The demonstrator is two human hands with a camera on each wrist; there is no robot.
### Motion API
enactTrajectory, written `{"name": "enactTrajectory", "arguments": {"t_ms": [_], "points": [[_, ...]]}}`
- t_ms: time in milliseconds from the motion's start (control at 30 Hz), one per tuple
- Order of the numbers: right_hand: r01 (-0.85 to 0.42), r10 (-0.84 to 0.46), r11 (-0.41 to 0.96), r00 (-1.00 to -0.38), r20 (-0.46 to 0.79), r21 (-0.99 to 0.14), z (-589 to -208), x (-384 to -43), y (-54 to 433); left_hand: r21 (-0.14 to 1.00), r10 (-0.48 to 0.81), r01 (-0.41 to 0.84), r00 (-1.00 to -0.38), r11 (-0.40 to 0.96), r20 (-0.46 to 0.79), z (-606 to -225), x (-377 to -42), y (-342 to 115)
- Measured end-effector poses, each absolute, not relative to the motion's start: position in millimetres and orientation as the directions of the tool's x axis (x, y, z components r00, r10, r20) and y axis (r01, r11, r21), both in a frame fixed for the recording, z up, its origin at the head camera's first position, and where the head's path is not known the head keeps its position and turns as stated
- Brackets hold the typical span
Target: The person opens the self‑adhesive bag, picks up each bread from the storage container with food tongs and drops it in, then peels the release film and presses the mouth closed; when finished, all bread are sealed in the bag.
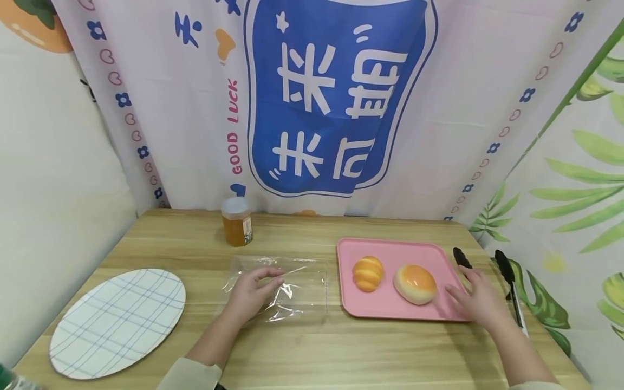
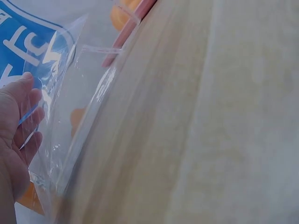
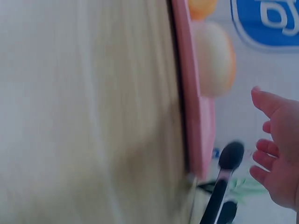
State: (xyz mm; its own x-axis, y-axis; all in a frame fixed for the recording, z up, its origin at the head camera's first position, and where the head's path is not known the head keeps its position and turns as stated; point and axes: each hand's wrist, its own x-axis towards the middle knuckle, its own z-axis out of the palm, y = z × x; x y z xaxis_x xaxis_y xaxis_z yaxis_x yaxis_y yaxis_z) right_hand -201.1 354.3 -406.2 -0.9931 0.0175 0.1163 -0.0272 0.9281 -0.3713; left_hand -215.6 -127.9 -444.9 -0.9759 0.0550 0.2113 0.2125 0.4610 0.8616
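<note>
A clear plastic bag (image 1: 304, 290) lies at the middle of the wooden table. Over its left part is my left hand (image 1: 251, 295), fingers loosely bent, with a gap between thumb and forefinger. In the left wrist view the plastic overlaps these fingers (image 2: 32, 116). My right hand (image 1: 475, 298) hovers at the right end of a pink tray (image 1: 390, 310), fingers spread and nothing in them. On that tray sit a round bun (image 1: 415, 284) and a smaller ridged bread roll (image 1: 368, 273). Black-tipped tongs (image 1: 505, 266) lie beside the right hand, partly hidden by it.
A jar (image 1: 236, 225) with amber contents and a pale lid stands at the back left. At the left lies an oval white placemat (image 1: 119, 325) with blue lines. A printed curtain (image 1: 195, 135) hangs behind the table. A green-topped object (image 1: 7, 376) shows at the lower left corner.
</note>
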Motion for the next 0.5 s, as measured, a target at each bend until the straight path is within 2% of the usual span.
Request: {"name": "enactTrajectory", "arguments": {"t_ms": [167, 267, 400, 500], "points": [[0.223, 0.265, 0.911, -0.961, 0.080, -0.347, -418, -202, 391, 0.865, 0.050, 0.213, -0.976, 0.454, 0.214, -445, -214, -130], [0.388, 0.405, 0.841, -0.914, -0.037, -0.377, -424, -203, 408, 0.868, 0.049, 0.215, -0.975, 0.448, 0.216, -445, -214, -130], [0.504, 0.483, 0.768, -0.861, -0.160, -0.396, -433, -201, 419, 0.870, 0.051, 0.220, -0.974, 0.442, 0.220, -446, -214, -129], [0.536, 0.515, 0.734, -0.839, -0.173, -0.417, -438, -201, 421, 0.872, 0.054, 0.228, -0.972, 0.433, 0.228, -446, -214, -129]]}}
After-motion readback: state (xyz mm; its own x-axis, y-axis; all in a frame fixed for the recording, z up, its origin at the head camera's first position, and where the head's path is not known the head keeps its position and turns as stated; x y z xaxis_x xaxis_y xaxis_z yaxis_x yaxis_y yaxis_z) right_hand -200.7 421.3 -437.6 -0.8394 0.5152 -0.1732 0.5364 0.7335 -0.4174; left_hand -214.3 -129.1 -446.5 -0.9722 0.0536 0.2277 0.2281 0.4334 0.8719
